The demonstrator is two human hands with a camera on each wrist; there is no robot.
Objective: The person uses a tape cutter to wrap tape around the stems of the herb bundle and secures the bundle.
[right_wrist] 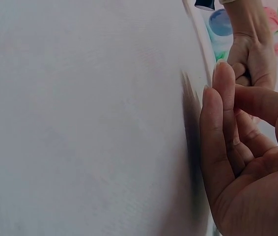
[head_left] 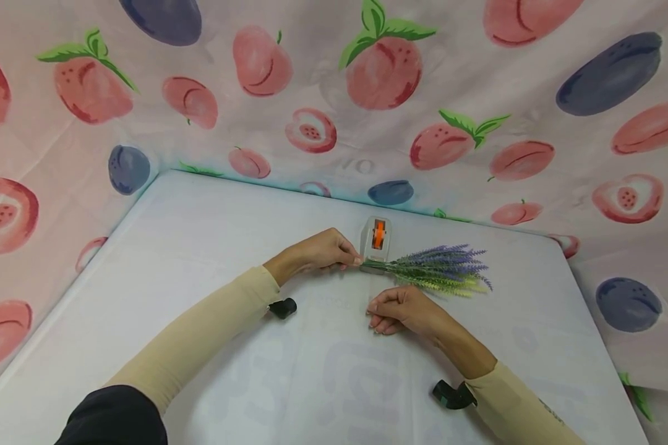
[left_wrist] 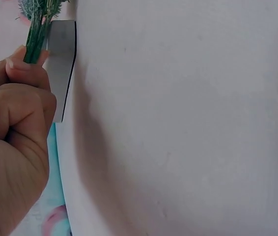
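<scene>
My left hand pinches the green stem ends of a bunch of artificial lavender between thumb and fingertips. Its purple and yellow-green flower heads point right. The stems pass across the near end of a grey tape dispenser with an orange core; whether they touch it, I cannot tell. In the left wrist view, the gripped stems show beside the dispenser's grey side. My right hand hovers just below the flowers, fingers loosely bent, the thumb near the fingertips. Nothing shows between its fingers.
A white-covered table lies beneath everything. Behind and beside it hangs a pale pink cloth printed with peaches and dark plums. Black wrist-worn cameras sit below both forearms.
</scene>
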